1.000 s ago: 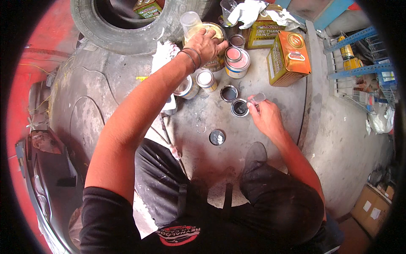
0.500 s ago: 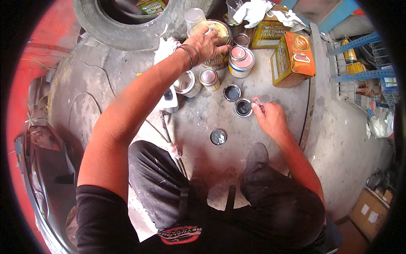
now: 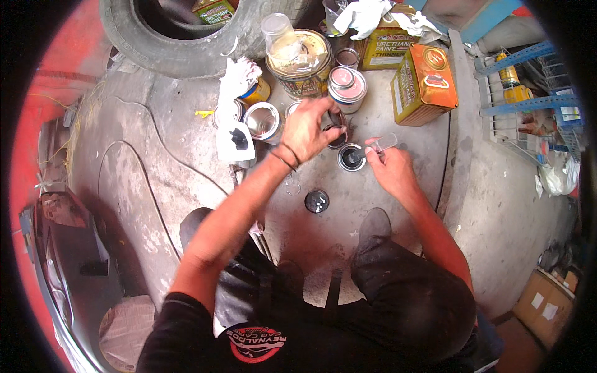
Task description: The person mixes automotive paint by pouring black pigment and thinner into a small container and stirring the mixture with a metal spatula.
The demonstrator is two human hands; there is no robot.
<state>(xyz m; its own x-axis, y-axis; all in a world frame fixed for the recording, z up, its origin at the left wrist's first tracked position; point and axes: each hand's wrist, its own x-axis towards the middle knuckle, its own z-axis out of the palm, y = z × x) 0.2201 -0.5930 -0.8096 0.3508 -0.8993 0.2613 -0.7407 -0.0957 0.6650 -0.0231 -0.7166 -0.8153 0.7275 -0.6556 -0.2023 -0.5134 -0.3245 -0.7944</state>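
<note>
My left hand (image 3: 308, 130), slightly blurred, has its fingers curled round a small dark can (image 3: 337, 137), which they partly hide. Beside it, an open can of dark paint (image 3: 351, 156) sits on the concrete floor. My right hand (image 3: 390, 166) pinches a clear plastic piece (image 3: 384, 140) at that can's right rim, with a dark part reaching into the can. A round dark lid (image 3: 316, 201) lies nearer my feet. Around my left hand stand a pink-topped can (image 3: 346, 93), a silver-topped can (image 3: 262, 121) and a large round can (image 3: 305, 71) with a clear cup on it.
A tyre (image 3: 149, 53) and white rags (image 3: 360, 18) lie at the back. An orange-topped rectangular tin (image 3: 429, 84) is right of the cans. Blue shelving (image 3: 516, 109) and cardboard boxes (image 3: 541, 301) are at right, a dark panel (image 3: 71, 248) at left, and cords (image 3: 146, 171) cross the floor.
My left hand has come down from the large can toward me, to the small dark can. My right hand stays at the open paint can with the clear piece.
</note>
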